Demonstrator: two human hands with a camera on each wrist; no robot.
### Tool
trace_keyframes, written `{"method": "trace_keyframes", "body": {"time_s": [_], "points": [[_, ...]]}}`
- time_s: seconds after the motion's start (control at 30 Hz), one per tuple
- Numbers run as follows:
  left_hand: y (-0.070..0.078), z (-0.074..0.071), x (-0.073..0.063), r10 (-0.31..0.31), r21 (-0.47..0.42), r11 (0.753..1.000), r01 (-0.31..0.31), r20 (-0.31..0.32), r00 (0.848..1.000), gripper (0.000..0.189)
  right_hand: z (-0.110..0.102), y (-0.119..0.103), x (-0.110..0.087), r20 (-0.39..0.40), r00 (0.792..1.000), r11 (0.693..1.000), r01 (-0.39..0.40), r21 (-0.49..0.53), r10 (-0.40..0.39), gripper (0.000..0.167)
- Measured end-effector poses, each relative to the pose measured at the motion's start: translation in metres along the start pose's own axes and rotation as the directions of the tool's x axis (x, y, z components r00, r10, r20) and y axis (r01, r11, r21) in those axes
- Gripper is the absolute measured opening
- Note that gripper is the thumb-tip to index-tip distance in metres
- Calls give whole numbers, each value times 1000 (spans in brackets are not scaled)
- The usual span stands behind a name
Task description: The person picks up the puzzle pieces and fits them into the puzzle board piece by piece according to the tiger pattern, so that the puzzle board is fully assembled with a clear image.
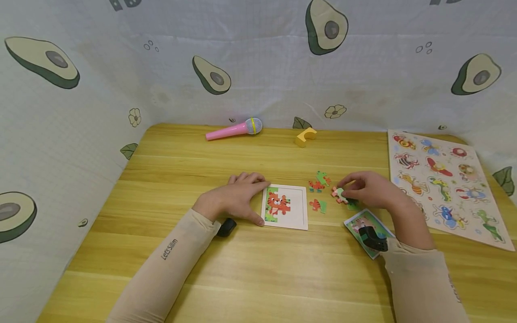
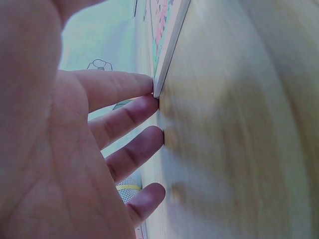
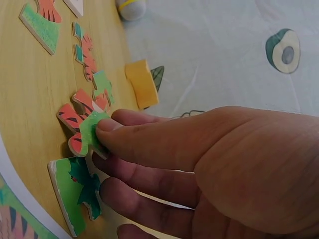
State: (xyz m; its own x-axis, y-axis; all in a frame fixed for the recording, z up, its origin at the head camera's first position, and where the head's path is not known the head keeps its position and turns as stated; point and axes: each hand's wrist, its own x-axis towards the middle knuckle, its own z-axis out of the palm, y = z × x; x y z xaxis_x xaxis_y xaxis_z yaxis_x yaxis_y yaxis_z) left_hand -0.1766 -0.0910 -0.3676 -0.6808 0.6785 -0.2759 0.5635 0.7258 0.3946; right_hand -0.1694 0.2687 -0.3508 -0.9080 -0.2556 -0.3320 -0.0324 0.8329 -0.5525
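A square puzzle board (image 1: pixel 296 208) lies on the table, with a partly assembled tiger picture (image 1: pixel 278 204) on its left side. My left hand (image 1: pixel 236 197) spreads along the board's left edge; in the left wrist view its fingers (image 2: pixel 119 89) are fairly straight, with the index tip at the board's corner. My right hand (image 1: pixel 373 190) pinches an orange-and-green puzzle piece (image 3: pixel 92 127) between thumb and fingertips. Beneath it lies a green piece with a dark leaf (image 3: pixel 70 184). More loose pieces, among them a striped one with green (image 1: pixel 319 205), lie between board and right hand.
A picture card (image 1: pixel 359 220) lies under my right wrist. At right is a large wooden insect board (image 1: pixel 444 179). Toward the back rest a pink toy microphone (image 1: pixel 232 130) and a yellow arch block (image 1: pixel 304 137), before an avocado-print cloth (image 1: pixel 266 67).
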Motion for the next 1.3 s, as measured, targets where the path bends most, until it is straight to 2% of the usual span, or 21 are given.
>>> {"method": "trace_keyframes", "body": {"time_s": [0.13, 0.5, 0.7, 0.83, 1.0, 1.1, 1.3], "points": [[0, 0, 0, 0, 4, 1000, 0, 1, 1000, 102, -1, -1, -1, 4, 1000, 1000, 1, -5, -1, 26], [0, 0, 0, -1, 5, 1000, 1, 4, 1000, 102, -1, -10, -3, 15, 997, 997, 71, 34, -71, 27], [0, -1, -1, 2, 4, 1000, -2, 6, 1000, 101, 2, -26, -7, 45, 994, 988, 92, 126, -99, 24], [0, 0, 0, 0, 7, 1000, 0, 7, 1000, 101, 5, -34, -7, 66, 985, 973, 145, 179, -159, 29], [-1, 0, 0, -2, 7, 1000, 2, 10, 1000, 101, 10, -40, -6, 89, 970, 963, 207, 172, -224, 38], [-1, -1, 0, 1, 2, 1000, -1, 7, 1000, 101, 12, -41, -6, 101, 968, 959, 207, 192, -229, 31], [-1, -1, 0, 3, 0, 1000, -3, 3, 1000, 102, 18, -46, -3, 127, 955, 933, 222, 284, -266, 28]]}}
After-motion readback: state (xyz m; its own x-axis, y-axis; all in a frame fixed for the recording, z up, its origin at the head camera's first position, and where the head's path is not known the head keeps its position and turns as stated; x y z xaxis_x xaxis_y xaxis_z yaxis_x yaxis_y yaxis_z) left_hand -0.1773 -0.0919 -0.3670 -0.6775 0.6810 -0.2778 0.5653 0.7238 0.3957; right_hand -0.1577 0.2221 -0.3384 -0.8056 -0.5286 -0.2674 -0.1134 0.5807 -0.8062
